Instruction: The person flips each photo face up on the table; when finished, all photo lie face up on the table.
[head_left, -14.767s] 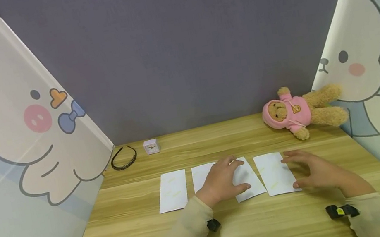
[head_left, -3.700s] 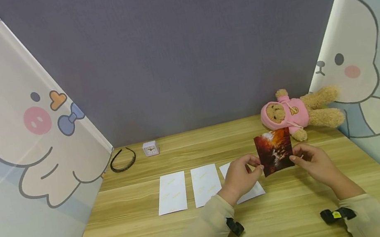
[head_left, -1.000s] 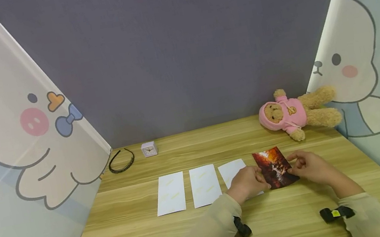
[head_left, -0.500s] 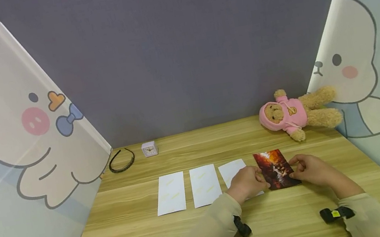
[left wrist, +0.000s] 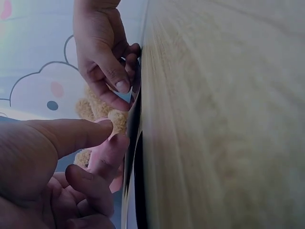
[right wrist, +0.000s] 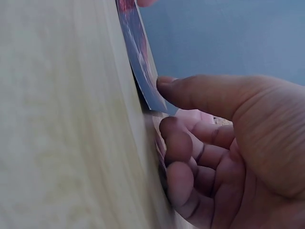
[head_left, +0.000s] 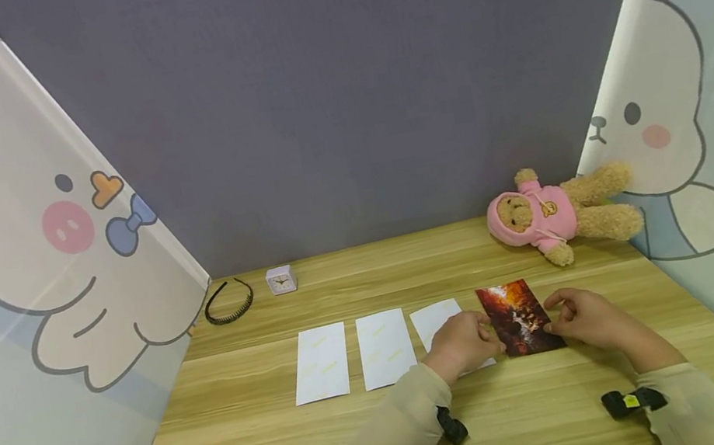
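In the head view, a photo card with a fiery red, orange and black picture lies face up on the wooden table. My left hand is at its left edge, over the lower part of a white card. My right hand is at the right edge, loosely curled. In the right wrist view its thumb touches the photo card near a corner, the other fingers beside the edge. In the left wrist view, my left thumb and forefinger stand close beside the card's edge.
Two more white cards, the middle one and the leftmost one, lie in the same row. Farther back are a black headband, a small alarm clock and a teddy bear in a pink hoodie. Printed panels flank the table.
The rightmost card lay white side up at first, was lifted by both hands with its picture showing, then lowered onto the table. In the last half second the left hand shifts slightly left.
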`<state>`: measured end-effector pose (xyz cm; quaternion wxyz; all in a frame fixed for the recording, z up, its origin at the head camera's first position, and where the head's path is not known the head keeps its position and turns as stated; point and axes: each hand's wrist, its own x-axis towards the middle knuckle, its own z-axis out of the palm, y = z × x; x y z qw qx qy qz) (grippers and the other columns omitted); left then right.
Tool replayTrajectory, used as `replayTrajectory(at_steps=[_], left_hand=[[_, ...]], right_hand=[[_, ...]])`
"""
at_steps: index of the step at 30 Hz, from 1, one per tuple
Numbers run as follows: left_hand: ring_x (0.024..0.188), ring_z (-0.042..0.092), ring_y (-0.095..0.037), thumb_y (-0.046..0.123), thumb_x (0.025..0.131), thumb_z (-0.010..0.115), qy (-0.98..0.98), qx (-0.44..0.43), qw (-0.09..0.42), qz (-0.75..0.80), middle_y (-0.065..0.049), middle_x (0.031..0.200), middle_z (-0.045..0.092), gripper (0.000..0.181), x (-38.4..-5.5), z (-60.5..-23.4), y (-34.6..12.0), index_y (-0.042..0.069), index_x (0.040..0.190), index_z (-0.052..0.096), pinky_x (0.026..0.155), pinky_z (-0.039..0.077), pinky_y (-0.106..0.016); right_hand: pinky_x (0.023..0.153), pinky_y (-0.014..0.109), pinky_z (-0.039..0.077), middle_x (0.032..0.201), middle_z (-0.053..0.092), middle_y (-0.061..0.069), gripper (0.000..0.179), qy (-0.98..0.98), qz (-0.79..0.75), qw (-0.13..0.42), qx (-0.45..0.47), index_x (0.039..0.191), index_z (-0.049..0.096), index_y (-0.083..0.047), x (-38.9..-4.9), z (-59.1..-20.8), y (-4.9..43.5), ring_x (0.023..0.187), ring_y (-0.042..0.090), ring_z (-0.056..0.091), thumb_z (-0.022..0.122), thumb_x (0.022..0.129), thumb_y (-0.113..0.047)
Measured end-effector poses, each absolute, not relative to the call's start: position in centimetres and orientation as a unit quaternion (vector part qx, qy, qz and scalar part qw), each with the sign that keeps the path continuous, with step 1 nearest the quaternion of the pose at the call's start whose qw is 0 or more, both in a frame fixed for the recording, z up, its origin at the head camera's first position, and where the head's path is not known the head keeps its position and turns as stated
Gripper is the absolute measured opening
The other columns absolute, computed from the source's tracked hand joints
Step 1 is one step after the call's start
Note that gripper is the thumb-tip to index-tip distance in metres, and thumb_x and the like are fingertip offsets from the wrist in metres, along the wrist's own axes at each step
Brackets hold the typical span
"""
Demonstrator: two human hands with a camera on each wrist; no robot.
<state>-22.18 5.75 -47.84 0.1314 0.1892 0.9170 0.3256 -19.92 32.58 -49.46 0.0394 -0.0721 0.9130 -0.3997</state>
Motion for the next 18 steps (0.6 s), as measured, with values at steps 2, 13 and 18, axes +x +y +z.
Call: replayTrajectory(at_steps=[2, 13, 18], left_hand=[[0.062, 0.055, -0.005, 0.032, 0.090, 0.085, 0.917, 0.190, 0.127, 0.327, 0.012, 0.064, 0.059, 0.030, -22.2, -47.8, 5.6, 0.019, 0.115, 0.075, 0.082, 0.051, -0.024], [0.072, 0.057, 0.000, 0.036, 0.093, 0.081, 0.914, 0.209, 0.108, 0.330, 0.023, 0.087, 0.062, 0.035, -22.5, -47.6, 3.4, 0.025, 0.126, 0.072, 0.070, 0.049, -0.025], [0.071, 0.056, -0.001, 0.036, 0.094, 0.080, 0.916, 0.223, 0.092, 0.321, 0.023, 0.086, 0.062, 0.036, -22.7, -47.5, 2.1, 0.023, 0.126, 0.071, 0.070, 0.048, -0.025]], right_hand=[[0.055, 0.030, 0.045, 0.076, 0.059, 0.003, 0.043, 0.917, -0.391, 0.025, -0.073, 0.124, 0.061, 0.008, -19.9, -49.4, 32.6, 0.060, 0.013, 0.052, 0.081, 0.093, -0.015], [0.056, 0.030, 0.045, 0.080, 0.060, 0.003, 0.039, 0.921, -0.382, -0.013, -0.071, 0.121, 0.064, 0.003, -20.1, -49.0, 32.2, 0.063, 0.014, 0.052, 0.081, 0.094, -0.020], [0.060, 0.030, 0.047, 0.082, 0.063, 0.000, 0.036, 0.926, -0.365, -0.038, -0.086, 0.118, 0.067, 0.001, -20.1, -48.9, 31.6, 0.067, 0.013, 0.056, 0.082, 0.093, -0.020]])
